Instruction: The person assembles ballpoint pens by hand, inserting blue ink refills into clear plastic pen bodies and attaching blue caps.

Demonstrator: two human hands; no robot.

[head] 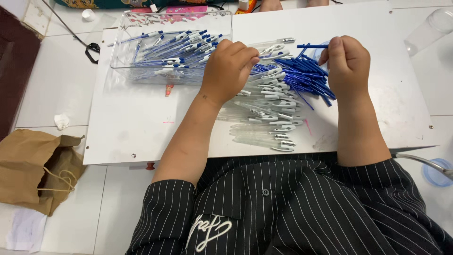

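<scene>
Okay so, quick rundown:
left hand: the left hand (228, 66) is curled over the clear barrels (266, 111), grip closed on one I think, hard to tell.
right hand: the right hand (348, 60) pinches a blue refill (311, 46) near the tabletop's (132, 123) far edge, held level, probably for lining up.
refills: the loose pile (304, 75) sits right between both hands, easy reach.
tray: the clear tray (141, 71) at the far left corner keeps the finished pens (181, 47) apart.

Left hand (228, 66) on clear pen barrels (264, 111); right hand (347, 61) pinches blue refill (311, 46).
</scene>
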